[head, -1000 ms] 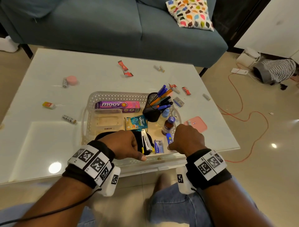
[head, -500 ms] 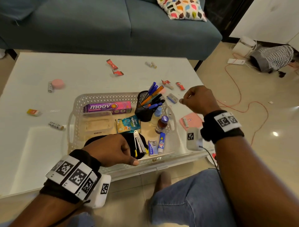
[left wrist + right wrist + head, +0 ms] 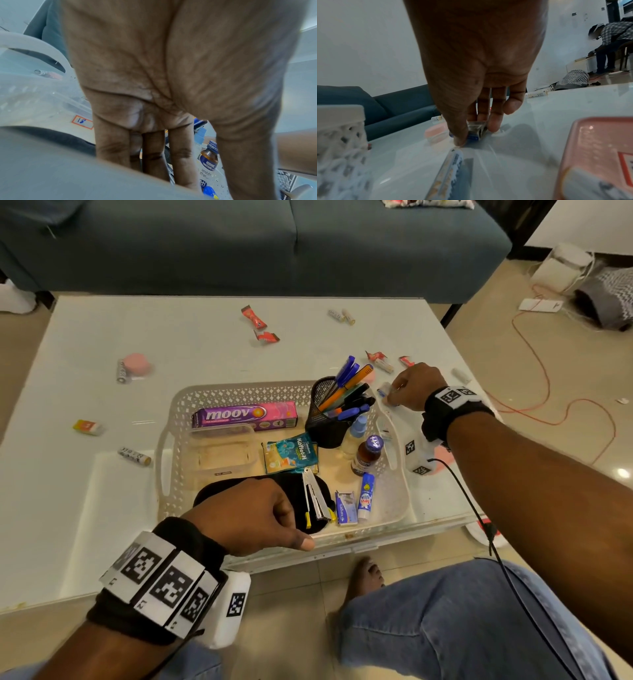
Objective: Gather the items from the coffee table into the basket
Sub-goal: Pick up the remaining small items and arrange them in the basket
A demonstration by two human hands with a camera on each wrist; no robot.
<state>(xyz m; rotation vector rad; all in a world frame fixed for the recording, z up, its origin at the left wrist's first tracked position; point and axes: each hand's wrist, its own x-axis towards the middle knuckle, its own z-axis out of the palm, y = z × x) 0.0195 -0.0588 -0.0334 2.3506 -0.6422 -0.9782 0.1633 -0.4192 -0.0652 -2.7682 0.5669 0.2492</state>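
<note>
While the right hand (image 3: 412, 386) pinches a small clear-and-blue case (image 3: 475, 133) between thumb and fingertips, the case lies flat on the bench just beside the right wall of the basket (image 3: 399, 470), toward the far right corner. The left hand (image 3: 251, 513) hangs over the basket's near rim, fingers loosely extended and holding nothing. Because the case is low and slick on glossy glass, the pinch could likely slip or skid it toward the bench's right edge; a careless lift might also knock the pen holder (image 3: 325, 419) leaning inside the basket. Only the right wrist view shows thumb and fingers actually touching the case; the head view alone shows wrappers (image 3: 255, 321) and batteries (image 3: 134, 456) scattered across the bench.
</note>
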